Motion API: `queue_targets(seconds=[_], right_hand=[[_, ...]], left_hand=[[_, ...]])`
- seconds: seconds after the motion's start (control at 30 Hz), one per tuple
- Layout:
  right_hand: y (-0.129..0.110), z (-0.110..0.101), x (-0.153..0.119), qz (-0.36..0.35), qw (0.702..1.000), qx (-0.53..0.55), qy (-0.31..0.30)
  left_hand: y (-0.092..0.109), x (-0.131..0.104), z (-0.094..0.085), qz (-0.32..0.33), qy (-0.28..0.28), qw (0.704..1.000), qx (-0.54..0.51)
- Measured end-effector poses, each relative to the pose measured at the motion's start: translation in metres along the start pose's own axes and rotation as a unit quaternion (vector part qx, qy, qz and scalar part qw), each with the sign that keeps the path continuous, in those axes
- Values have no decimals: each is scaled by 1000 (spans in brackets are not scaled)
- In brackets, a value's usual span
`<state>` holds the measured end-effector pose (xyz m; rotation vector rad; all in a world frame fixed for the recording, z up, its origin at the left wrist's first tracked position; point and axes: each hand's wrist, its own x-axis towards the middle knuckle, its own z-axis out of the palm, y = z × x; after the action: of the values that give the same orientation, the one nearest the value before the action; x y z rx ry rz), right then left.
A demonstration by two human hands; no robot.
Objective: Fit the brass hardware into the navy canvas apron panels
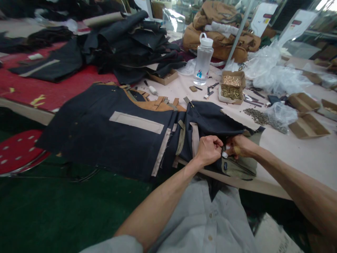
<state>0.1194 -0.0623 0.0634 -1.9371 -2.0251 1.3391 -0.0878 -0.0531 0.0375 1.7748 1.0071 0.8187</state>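
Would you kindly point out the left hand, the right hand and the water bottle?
Left hand (209, 150), head view: its back.
Right hand (240, 145), head view: its back.
Water bottle (203, 62), head view: clear body.

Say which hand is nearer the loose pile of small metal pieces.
Right. The right hand is on this side of the pile, slightly left of it; the left hand is farther left, at the dark fabric.

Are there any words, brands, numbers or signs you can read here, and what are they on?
None I can read.
Pale sheet, bottom right: dark letters, blurred and cut off.
Water bottle: blue-and-red mark, no readable word.
Small dark label on the olive cloth: too small.
White panels at the back: labels too blurred.
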Motion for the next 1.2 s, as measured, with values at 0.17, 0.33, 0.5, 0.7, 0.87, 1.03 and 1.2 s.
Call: queue_targets(seconds=[0.17,0.33,0.5,0.7,0.87,1.03,1.2], right_hand=[[-4,1,0,-8,999,-34,27],[3,14,-10,-69,988,-60,122],[22,57,-41,-157,947,-24,281],[27,77,-69,-274,911,-63,303],[39,71,-80,-235,913,69,325],[62,74,-79,-142,865,140,461],[62,55,-61,-55,805,-22,591]], left_hand=[[7,-1,0,-11,4,1000,17],[16,-3,-4,-15,11,999,38],[11,-5,1,0,24,999,42],[13,-7,6,-4,23,997,77],[34,-21,1,23,30,986,163],[56,-58,10,32,43,932,358],[70,-73,17,-15,-6,896,444]])
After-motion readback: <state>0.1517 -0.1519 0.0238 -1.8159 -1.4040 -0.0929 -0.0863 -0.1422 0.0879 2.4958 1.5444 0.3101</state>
